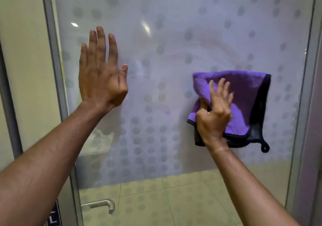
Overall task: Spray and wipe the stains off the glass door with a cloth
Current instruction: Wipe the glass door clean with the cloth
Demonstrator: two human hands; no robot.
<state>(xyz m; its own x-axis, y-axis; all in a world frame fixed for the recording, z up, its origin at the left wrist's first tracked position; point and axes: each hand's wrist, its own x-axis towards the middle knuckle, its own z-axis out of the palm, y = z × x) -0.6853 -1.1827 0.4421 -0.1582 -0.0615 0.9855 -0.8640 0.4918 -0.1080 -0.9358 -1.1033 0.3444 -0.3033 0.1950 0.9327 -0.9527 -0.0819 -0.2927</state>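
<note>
The glass door [174,33] fills the view, frosted with rows of grey dots and clear along its bottom strip. A purple cloth [244,93] with a black edge and hanging loop lies against the glass at the right. My right hand [215,114] presses and grips that cloth, fingers spread over its folds. My left hand [100,74] is flat and open at the left part of the glass, fingers up, holding nothing. Faint curved wipe streaks show above the cloth. No spray bottle is in view.
A grey metal frame [55,68] runs down the door's left side, with a cream wall beyond it. A metal door handle [104,205] sits low at the left. Another frame post [311,86] borders the right. Tiled floor shows through the clear bottom strip.
</note>
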